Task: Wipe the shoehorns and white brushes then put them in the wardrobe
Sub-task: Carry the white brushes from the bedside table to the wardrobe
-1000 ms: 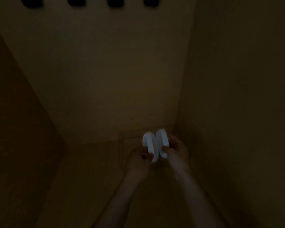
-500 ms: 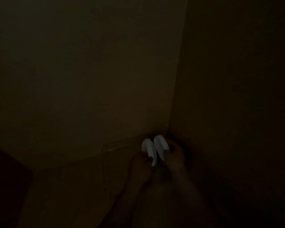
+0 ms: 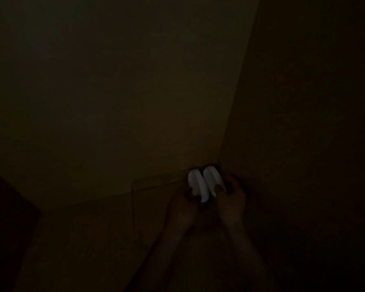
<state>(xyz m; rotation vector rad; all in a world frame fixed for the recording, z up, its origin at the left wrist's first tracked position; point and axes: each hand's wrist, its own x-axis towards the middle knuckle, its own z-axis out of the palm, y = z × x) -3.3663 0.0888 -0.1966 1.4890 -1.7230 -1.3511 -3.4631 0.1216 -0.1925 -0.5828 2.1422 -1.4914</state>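
Observation:
I am looking into a very dark wardrobe. Two white brushes stand side by side in its far right corner. My left hand (image 3: 182, 204) grips the left white brush (image 3: 195, 184) at its near end. My right hand (image 3: 232, 199) grips the right white brush (image 3: 212, 180) from the right side. Both brushes are close to the back wall and low over the wardrobe floor (image 3: 93, 239); whether they touch it is hidden by the dark. No shoehorn is visible.
The back wall (image 3: 124, 91) meets the right side wall (image 3: 303, 102) just behind the brushes. A faint outline of a clear box edge (image 3: 133, 186) shows left of my hands. A dark panel fills the lower left corner.
The view has grown much darker. Both hands have carried the two brushes deeper toward the back right corner of the wardrobe, still holding them side by side.

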